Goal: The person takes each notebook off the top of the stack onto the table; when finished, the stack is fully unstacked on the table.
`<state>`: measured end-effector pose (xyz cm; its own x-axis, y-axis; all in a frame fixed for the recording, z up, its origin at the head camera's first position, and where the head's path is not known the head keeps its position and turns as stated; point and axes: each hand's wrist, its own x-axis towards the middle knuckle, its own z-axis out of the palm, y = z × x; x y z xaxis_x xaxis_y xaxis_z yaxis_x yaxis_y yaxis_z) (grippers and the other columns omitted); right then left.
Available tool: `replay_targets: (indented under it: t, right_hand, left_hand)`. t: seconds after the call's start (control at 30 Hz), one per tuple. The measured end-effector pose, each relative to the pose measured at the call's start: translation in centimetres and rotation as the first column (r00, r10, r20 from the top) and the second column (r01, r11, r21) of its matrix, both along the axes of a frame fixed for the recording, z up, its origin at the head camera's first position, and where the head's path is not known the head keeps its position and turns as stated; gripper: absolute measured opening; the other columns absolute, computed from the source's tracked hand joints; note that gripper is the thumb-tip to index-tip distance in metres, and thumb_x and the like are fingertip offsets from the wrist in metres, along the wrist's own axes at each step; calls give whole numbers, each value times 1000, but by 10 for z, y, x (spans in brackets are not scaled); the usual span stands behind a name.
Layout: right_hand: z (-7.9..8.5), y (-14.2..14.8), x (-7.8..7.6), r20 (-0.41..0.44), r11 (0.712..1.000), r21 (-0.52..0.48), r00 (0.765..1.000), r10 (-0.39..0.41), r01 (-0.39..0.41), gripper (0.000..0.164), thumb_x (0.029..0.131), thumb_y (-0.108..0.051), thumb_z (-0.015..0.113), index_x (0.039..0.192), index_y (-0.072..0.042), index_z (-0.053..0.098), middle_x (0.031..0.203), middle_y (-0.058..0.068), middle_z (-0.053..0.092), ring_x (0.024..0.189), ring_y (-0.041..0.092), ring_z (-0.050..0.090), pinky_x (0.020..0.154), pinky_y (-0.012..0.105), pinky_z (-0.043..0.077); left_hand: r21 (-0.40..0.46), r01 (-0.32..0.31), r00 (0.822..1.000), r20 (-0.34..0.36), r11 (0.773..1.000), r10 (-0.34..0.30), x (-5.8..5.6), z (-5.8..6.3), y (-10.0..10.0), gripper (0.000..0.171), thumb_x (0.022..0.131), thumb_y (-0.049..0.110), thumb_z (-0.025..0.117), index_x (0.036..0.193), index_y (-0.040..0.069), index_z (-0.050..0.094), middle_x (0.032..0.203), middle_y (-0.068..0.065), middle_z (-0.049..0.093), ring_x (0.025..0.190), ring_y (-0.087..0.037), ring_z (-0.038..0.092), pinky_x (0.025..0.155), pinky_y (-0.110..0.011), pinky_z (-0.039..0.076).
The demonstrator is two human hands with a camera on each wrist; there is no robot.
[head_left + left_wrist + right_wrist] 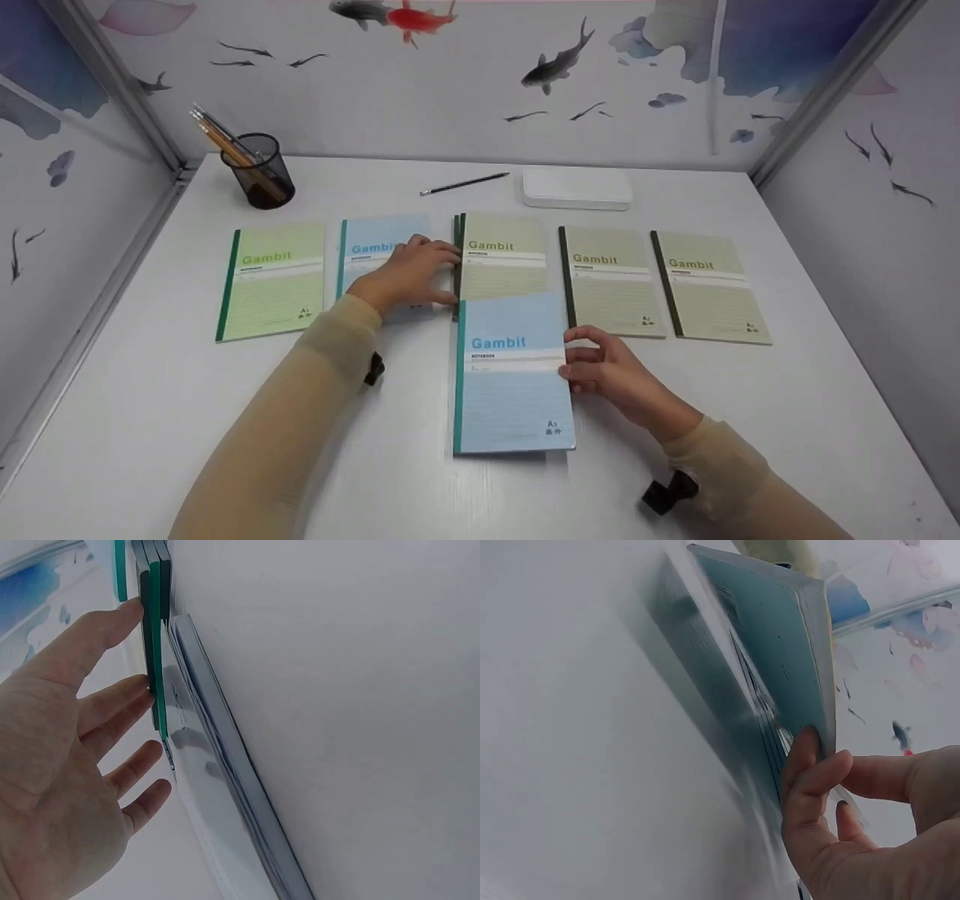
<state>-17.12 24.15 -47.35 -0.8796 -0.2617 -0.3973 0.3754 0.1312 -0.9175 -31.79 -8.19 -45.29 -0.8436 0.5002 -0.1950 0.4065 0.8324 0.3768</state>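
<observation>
A blue Gambit notebook (514,405) with a teal spine is in my right hand (626,386), which pinches its right edge between thumb and fingers. In the right wrist view, the blue notebook (769,637) is tilted up off the table. Its top overlaps the lower part of a middle stack of notebooks with a pale green one (506,229) on top. At that stack's left side, the spread fingertips of my left hand (409,274) touch the spines (155,637). Another blue notebook (394,229) lies partly hidden beneath the left hand.
A light green notebook (274,296) lies at the left; two pale green notebooks (611,296) (712,300) lie at the right. Behind are a mesh cup of pencils (262,176), a dark pencil (465,184) and a white case (576,189). Printed walls enclose the table.
</observation>
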Motion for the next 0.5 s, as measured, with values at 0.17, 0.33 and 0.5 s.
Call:
replay_targets:
  t: [0.17,0.33,0.5]
  right_hand:
    - [-1,-3,13,2,998,-3,998,61,-61,45,92,-4,72,128,-6,45,110,8,69,88,17,66,70,27,54]
    - [-1,-4,22,8,995,17,996,93,-93,45,92,-5,72,128,-5,45,111,9,70,89,18,67,71,27,56]
    - [-1,-4,28,10,993,62,995,101,-102,46,91,-5,72,127,-2,45,107,9,70,85,17,67,69,27,57]
  left_hand:
    - [3,15,1000,-6,1000,-15,0,0,0,71,91,44,79,151,15,54,163,2,41,149,-30,30,123,-52,26]
    - [0,3,1000,12,1000,-3,1,1,0,72,91,43,79,151,16,53,164,3,41,150,-29,30,125,-51,26]
    - [-14,-7,1000,19,1000,7,1,1,0,73,91,45,78,152,17,52,165,3,39,152,-29,27,126,-50,24]
